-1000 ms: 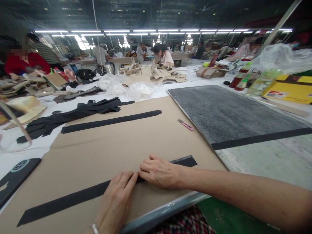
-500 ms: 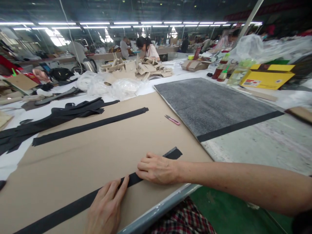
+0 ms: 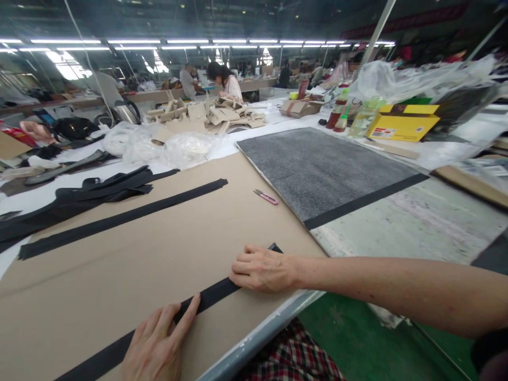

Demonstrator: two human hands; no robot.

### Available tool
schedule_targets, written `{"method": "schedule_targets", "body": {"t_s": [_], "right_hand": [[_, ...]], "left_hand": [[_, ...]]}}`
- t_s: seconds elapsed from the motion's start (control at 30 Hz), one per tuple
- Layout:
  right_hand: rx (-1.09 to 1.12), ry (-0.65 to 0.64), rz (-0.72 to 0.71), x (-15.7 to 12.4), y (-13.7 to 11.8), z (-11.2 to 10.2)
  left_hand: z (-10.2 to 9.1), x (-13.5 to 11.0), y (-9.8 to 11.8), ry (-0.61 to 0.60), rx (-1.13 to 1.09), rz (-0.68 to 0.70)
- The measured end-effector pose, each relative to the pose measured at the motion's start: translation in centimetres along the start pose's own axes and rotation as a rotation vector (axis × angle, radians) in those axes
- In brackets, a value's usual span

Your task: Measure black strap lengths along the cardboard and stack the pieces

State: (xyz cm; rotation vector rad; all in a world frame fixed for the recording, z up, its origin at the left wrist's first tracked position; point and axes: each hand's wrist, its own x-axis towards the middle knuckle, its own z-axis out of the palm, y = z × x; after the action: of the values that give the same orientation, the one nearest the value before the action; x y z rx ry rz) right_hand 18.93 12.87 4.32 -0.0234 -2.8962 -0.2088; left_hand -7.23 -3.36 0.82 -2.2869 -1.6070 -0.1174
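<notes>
A long black fabric strip (image 3: 214, 292) lies diagonally on a brown cardboard sheet (image 3: 151, 248) near the table's front edge. My right hand (image 3: 262, 269) lies on the strip near its right end, fingers curled down onto it, pressing it flat. My left hand (image 3: 159, 344) rests flat on the strip further left, fingers stretched out and apart. A second black strip (image 3: 119, 218) lies on the cardboard further back.
Small pink snips (image 3: 266, 197) lie by a grey felt mat (image 3: 317, 166) with a black strip (image 3: 365, 200) across it. A pile of black straps (image 3: 79, 193) lies at the left. A yellow box (image 3: 402, 123), bottles and plastic bags stand behind. Other people work at far tables.
My hands have slid apart along the strip: the left hand toward the lower left, the right hand toward the strip's right end. The view has panned right.
</notes>
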Motion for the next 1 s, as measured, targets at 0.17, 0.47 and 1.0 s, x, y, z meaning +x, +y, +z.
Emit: {"method": "schedule_targets", "body": {"t_s": [0.17,0.47,1.0], "right_hand": [[-0.023,0.017,0.017,-1.3,0.2,-0.3],[-0.04,0.051,0.011,-1.6,0.2,0.3],[-0.1,0.018,-0.008,-5.4,2.1,-0.6]], "left_hand": [[-0.9,0.6,0.2,0.062,0.047,-0.062],[0.3,7.3,6.2,0.145,-0.328,0.027],[-0.3,8.2,6.9,-0.023,-0.123,0.083]]}}
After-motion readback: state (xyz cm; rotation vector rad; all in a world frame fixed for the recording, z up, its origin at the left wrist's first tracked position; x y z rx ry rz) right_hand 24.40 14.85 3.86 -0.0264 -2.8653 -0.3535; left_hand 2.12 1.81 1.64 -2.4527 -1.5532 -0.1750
